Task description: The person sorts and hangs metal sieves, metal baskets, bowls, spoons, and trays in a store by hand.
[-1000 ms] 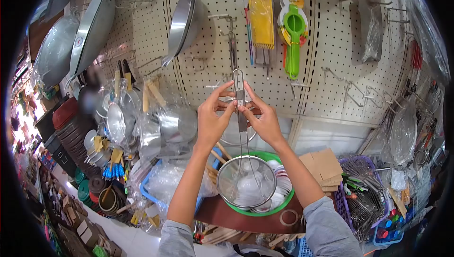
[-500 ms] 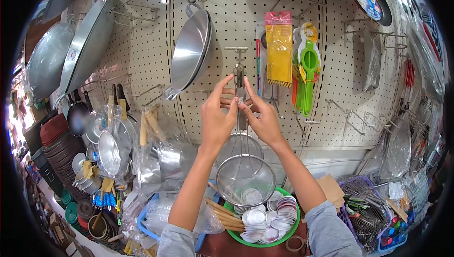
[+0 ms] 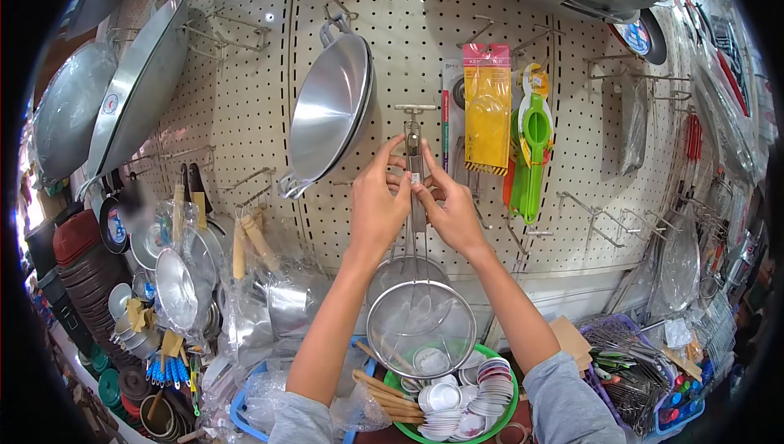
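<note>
Both hands raised at the middle of the pegboard (image 3: 245,93). Left hand (image 3: 376,207): thumb and fingers pinched closed on the flat handle of the strainer (image 3: 420,330). Right hand (image 3: 453,211): fingertips closed on the same handle from the other side. Handle upright, top at the hook (image 3: 415,108); whether hooked on, cannot tell. Mesh bowl hangs below the hands, above the green basin (image 3: 513,401)

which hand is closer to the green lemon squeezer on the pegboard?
Right. The right hand grips the strainer handle just left of the green squeezer; the left hand sits on the handle's other side, farther off.
</note>
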Motion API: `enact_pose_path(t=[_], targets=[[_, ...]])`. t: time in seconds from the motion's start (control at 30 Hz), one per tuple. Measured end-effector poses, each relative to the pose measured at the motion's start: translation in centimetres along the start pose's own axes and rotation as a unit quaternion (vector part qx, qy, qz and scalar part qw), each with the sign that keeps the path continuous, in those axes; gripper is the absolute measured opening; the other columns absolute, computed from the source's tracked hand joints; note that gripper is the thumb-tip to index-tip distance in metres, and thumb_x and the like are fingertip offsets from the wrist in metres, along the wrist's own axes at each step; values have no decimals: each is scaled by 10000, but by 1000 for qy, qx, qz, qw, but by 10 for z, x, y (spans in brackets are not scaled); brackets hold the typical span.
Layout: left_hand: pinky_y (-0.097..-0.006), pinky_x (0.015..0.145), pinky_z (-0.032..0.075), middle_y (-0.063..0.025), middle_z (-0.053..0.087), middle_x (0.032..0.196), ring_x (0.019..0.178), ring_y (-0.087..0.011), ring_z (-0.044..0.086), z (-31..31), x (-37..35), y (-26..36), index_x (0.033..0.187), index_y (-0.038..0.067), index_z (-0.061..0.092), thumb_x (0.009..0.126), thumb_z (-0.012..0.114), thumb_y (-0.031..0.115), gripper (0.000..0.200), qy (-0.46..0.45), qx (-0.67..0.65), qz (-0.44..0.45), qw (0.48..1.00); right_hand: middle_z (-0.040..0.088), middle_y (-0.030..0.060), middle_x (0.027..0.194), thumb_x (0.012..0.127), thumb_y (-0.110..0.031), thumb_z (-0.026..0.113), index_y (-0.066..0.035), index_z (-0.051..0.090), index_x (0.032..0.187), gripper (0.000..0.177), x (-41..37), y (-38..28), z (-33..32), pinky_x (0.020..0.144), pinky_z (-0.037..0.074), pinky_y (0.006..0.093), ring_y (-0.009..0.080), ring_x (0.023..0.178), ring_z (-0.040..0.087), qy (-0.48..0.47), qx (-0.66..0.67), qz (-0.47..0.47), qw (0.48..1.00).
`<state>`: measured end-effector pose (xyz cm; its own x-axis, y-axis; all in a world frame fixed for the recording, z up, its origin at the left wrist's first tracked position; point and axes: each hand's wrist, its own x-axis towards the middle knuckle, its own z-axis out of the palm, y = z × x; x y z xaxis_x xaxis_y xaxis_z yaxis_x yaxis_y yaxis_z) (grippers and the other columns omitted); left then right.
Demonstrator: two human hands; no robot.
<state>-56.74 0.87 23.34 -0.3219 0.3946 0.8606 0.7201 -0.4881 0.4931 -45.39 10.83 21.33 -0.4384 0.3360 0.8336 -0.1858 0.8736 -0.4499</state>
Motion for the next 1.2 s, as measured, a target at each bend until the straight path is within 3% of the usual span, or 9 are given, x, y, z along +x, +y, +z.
enact_pose_path(t=[0.23, 0.33, 0.43, 0.53, 0.63, 0.83, 0.93, 1.03, 1.2], targets=[[-354, 779, 585, -124, 712, 1101, 832, -217, 737, 4, 17, -17, 1494, 92, 505, 891, 689, 2, 637, -37, 39, -3, 999, 692, 165, 945, 1016, -177, 639, -229, 338, 1633, 688, 12, 18, 2, 792, 540, 364, 218, 798, 629, 3, -1, 33, 999], [-379, 852, 574, -146, 686, 1170, 907, -240, 728, 5, 24, -21, 1542, 83, 440, 892, 707, 64, 704, -82, 55, -10, 995, 710, 168, 1021, 1017, -165, 634, -265, 344, 1630, 686, 18, 28, 4, 808, 538, 356, 208, 806, 623, 21, 10, 29, 999], [-406, 935, 547, -191, 623, 1283, 1022, -282, 700, 13, 21, -25, 1575, 16, 360, 892, 722, 150, 784, -72, 154, 31, 985, 724, 163, 1050, 1021, -155, 627, -290, 357, 1624, 675, 24, 48, 9, 814, 536, 342, 195, 780, 604, 41, 12, -25, 999], [-462, 1030, 503, -269, 475, 1459, 1279, -432, 566, 16, 20, -18, 1584, -85, 241, 891, 671, 163, 853, -135, 131, -11, 982, 726, 152, 989, 1025, -144, 619, -289, 371, 1617, 658, 26, 56, 11, 811, 526, 321, 181, 745, 576, 21, -1, 34, 999], [-458, 1075, 482, -308, 433, 1470, 1263, -464, 567, 22, 26, -24, 1590, -115, 185, 871, 682, 174, 920, -161, 171, -13, 972, 694, 156, 882, 1023, -148, 624, -280, 381, 1611, 650, 27, 52, 11, 782, 514, 316, 182, 704, 539, 27, -20, 53, 998], [-426, 1112, 463, -301, 389, 1491, 1341, -443, 515, 31, 40, -54, 1591, -120, 172, 851, 687, 192, 954, -167, 143, 17, 975, 608, 163, 768, 1015, -146, 634, -300, 405, 1599, 646, 35, 72, 18, 727, 502, 324, 184, 674, 512, 69, -42, 4, 997], [-419, 1130, 449, -281, 364, 1494, 1362, -430, 497, 26, 43, -50, 1595, -109, 179, 850, 694, 198, 957, -189, 85, -29, 978, 628, 169, 766, 1005, -125, 644, -294, 430, 1588, 644, 35, 59, 17, 728, 508, 325, 192, 662, 525, 65, -87, 69, 992], [-420, 1138, 439, -264, 369, 1477, 1358, -418, 502, 26, 45, -61, 1601, -89, 192, 848, 710, 201, 959, -188, 76, -22, 979, 655, 128, 900, 1002, -175, 660, -243, 445, 1587, 626, 35, 69, 23, 742, 487, 289, 127, 766, 531, 72, -51, 50, 995], [-419, 1156, 417, -257, 371, 1483, 1371, -413, 490, 27, 43, -73, 1606, -71, 201, 839, 740, 205, 977, -188, 67, -12, 980, 616, 110, 901, 983, -179, 687, -233, 465, 1573, 632, 31, 72, 22, 752, 491, 319, 197, 776, 562, 87, -128, 17, 988]])
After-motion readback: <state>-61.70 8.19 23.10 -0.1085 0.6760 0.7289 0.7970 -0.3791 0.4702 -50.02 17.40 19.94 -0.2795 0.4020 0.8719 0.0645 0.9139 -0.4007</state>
